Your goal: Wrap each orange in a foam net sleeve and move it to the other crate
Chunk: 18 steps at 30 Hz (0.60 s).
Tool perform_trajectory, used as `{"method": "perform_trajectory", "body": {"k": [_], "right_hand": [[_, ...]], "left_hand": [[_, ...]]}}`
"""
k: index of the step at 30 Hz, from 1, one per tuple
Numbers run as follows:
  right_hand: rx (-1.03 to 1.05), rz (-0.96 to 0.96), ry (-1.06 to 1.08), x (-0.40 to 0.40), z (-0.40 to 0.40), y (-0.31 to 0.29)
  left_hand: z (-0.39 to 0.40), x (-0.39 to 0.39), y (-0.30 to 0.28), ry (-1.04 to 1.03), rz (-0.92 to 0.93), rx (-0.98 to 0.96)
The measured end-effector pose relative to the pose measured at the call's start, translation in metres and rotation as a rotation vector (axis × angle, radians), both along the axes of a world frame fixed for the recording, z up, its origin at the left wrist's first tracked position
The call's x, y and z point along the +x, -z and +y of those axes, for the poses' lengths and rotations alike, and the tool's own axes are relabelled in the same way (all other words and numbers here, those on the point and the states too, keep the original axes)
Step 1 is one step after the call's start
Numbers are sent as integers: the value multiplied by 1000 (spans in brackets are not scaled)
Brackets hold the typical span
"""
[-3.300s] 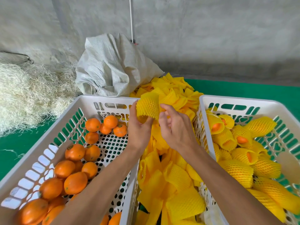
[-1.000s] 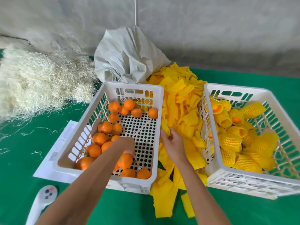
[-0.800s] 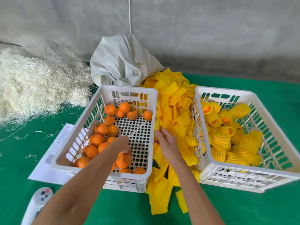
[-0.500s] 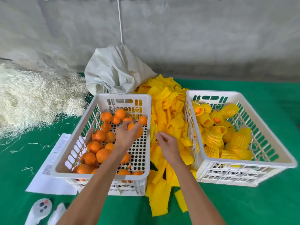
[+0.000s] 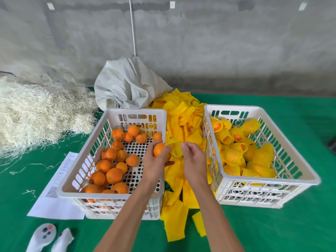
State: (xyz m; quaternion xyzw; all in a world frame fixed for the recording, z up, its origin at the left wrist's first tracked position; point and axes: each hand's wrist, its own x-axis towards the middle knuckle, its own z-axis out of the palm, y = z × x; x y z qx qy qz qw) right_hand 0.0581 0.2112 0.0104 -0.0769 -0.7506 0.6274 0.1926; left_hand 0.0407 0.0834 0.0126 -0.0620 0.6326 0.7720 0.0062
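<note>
Hands: left hand [image 5: 154,160] around orange [image 5: 158,149].

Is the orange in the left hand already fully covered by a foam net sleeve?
No, the orange in the left hand shows bare peel, and the foam net sleeve sits beside it at the right hand.

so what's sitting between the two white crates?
Head view: a heap of loose yellow foam net sleeves fills the gap between the left crate and the right crate.
</note>
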Motion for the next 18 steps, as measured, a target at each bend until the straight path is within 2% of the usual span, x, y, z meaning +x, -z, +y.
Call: {"method": "perform_trajectory", "body": {"k": [1,4,5,7,10,14,18], "right_hand": [[-177,-45,5,1,1,-2],[-903,-177,-114,9,6,-12],[-1073,-233,-144,10,9,-15],[-1275,-328,-168,13,14,-20],[-1312,-440,-197,18,18,-25],[-1286,-547,-309,24,14,-29],[-1279,-577,-350,26,7,-35]], "left_hand": [[-3,0,0,7,3,5],[-13,2,0,70,2,12],[-16,3,0,85,3,1],[-20,5,0,111,15,-50],[-25,10,4,142,26,-47],[-26,15,7,75,-103,173],[-26,17,9,13,-172,256]]}}
